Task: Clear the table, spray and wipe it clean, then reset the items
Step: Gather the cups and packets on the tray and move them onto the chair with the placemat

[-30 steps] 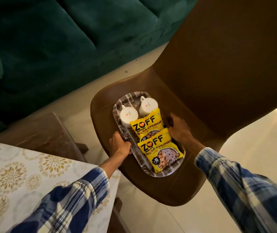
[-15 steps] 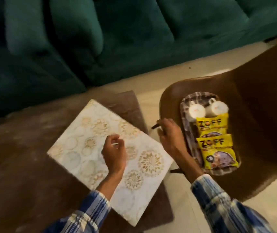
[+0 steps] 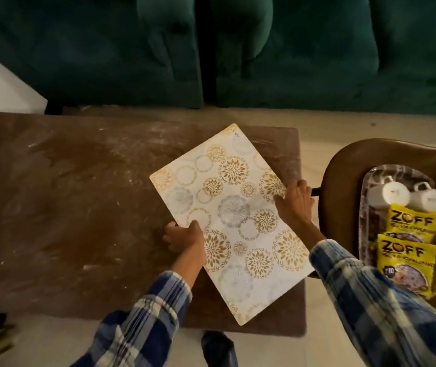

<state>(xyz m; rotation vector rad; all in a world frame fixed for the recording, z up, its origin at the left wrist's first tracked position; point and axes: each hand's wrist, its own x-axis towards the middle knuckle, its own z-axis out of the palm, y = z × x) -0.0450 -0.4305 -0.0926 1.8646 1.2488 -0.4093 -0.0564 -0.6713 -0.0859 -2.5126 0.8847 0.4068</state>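
Placemat (image 3: 234,215) lying skewed at the tabletop's (image 3: 66,194) right end. Left grip (image 3: 183,238) pinching its left edge, thumb on top; right grip (image 3: 295,200) curling over its right edge, near the tabletop's right edge. Risks: the thin mat sagging when lifted, dragging white dust off the tabletop, or swinging into the tray (image 3: 362,223) on the chair (image 3: 344,165) just beside.
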